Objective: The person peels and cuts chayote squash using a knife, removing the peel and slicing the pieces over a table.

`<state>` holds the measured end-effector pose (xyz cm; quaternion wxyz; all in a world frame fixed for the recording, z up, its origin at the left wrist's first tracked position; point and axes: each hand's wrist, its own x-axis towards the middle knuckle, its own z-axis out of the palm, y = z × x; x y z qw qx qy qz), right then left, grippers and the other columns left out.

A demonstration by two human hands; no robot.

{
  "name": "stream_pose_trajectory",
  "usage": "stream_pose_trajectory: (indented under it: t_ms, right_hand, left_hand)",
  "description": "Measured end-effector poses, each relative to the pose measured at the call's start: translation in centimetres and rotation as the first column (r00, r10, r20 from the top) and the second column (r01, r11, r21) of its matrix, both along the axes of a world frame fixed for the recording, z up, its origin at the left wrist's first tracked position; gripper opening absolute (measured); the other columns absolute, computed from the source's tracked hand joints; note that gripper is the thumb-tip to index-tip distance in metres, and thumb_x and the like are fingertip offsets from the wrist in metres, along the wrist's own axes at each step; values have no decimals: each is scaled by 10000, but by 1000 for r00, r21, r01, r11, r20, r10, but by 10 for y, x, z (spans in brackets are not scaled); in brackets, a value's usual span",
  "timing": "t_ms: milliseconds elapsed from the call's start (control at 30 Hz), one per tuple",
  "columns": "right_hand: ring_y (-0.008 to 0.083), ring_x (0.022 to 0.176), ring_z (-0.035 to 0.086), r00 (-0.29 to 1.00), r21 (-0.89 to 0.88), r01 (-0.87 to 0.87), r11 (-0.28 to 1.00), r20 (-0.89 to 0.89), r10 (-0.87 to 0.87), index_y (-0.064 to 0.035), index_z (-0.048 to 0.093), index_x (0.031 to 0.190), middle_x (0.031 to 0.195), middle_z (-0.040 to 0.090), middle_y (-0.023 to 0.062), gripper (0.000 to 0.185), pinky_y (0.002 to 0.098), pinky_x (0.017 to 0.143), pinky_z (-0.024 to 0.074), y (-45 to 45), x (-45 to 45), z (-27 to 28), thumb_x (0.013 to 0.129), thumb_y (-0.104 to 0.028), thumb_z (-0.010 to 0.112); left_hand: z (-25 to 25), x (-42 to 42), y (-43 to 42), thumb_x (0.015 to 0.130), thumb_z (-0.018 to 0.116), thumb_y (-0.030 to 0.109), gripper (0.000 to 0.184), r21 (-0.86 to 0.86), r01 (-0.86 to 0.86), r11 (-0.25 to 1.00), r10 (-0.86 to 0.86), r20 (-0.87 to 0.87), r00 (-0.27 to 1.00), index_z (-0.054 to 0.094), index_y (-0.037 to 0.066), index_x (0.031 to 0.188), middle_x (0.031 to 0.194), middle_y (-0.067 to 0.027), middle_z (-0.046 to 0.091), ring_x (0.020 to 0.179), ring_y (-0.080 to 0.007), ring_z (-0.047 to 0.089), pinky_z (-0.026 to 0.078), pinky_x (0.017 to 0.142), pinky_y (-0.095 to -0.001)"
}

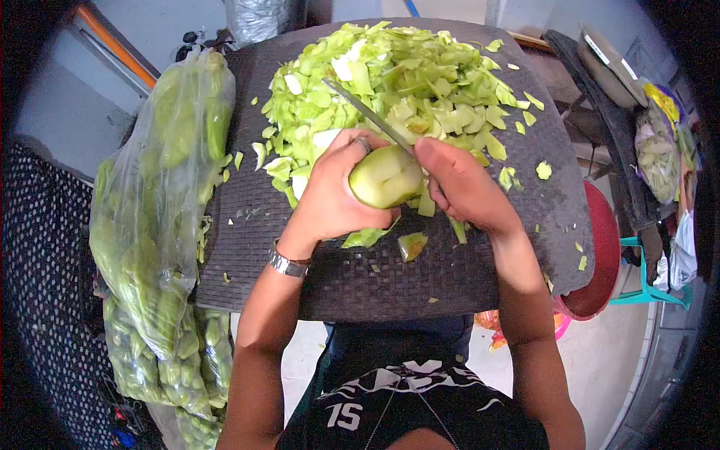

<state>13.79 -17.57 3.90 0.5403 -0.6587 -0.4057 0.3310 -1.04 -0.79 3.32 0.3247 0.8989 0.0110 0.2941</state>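
Since the table [360, 281] lies under both hands, it can probably catch falling scraps. The bag [161, 157] sits just left, likely for easy reach; its plastic blurs what is inside. The heap [450, 90] spreads far-centre. At its near edge, the left hand [330, 187] cups the gourd [386, 176], seemingly to steady it, hiding its left side. The right hand [465, 184] grips the knife [367, 112], blade pointing far left, handle hidden.

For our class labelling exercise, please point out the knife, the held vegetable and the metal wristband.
Knife [369, 113]: head view, middle of the blade.
Held vegetable [386, 177]: head view, its peeled side.
Metal wristband [288, 263]: head view, its outer links.
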Motion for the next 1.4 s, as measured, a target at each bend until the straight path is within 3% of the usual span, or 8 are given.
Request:
stream_pose_trajectory:
  t_ms: [100,300,433,600,767,1100,1200,1400]
  right_hand:
    - [37,434,443,997,-85,25,996,-76,-32,-92,617,988,587,493,-49,443,235,360,294,0,0,6,1089,-496,467]
    - [88,472,512,992,-240,125,963,29,-122,-39,670,968,599,544,-6,536,287,435,378,-4,11,1,1029,-561,563]
    - [82,436,465,956,-148,279,949,139,-259,-55,627,992,577,513,-3,536,275,405,344,-5,29,-14,1019,-586,558]
    - [61,438,425,964,-244,208,947,-114,-241,-69,561,1079,591,496,-8,405,252,407,324,-12,22,10,1048,-473,573]
    - [135,486,552,967,-224,253,941,19,-255,-33,566,1205,722,639,81,444,328,434,427,-5,24,-17,996,-417,644]
    - [94,478,551,921,-101,388,916,68,-383,-13,554,1316,744,626,49,476,264,392,384,-3,18,-15,1048,-406,581]
    - [188,621,701,887,-278,460,844,183,-423,-1,619,1249,802,707,164,587,357,479,503,-1,19,-1,990,-527,627]
    - [268,621,702,796,-51,549,834,336,-503,14,707,1078,751,700,183,617,399,605,531,1,28,-16,993,-586,590]
  left_hand:
    - [-1,-1,-1,520,900,209,644,-241,33,970,-55,-85,995,665,6,1084,1096,-167,644,1067,-338,616,490,970,-391]
    - [-3,-1,7,526,912,196,654,-123,155,980,-163,-55,985,667,13,1105,1129,-138,664,1096,-294,632,489,984,-399]
    - [-7,-7,16,530,963,213,842,-398,196,896,-199,34,979,587,9,1255,1183,-113,660,1149,-243,621,474,1031,-373]
    - [-15,-8,16,765,854,220,766,-933,240,269,-171,199,965,475,2,1394,1271,-141,647,1169,-265,651,509,1042,-381]
    - [-14,-2,7,965,669,439,576,-959,184,-215,-184,224,957,559,32,1358,1217,-171,685,987,-290,721,625,835,-439]
    - [-23,3,3,965,658,521,596,-978,137,-158,-20,142,990,585,68,1345,1126,-142,704,876,-294,715,613,678,-389]
    - [-26,3,8,962,661,517,584,-978,139,-154,-46,148,988,595,76,1340,1118,-140,707,877,-292,708,599,678,-393]
    - [-24,3,6,949,660,533,584,-989,80,-121,-93,91,991,613,67,1298,1073,-144,710,824,-275,697,582,640,-375]
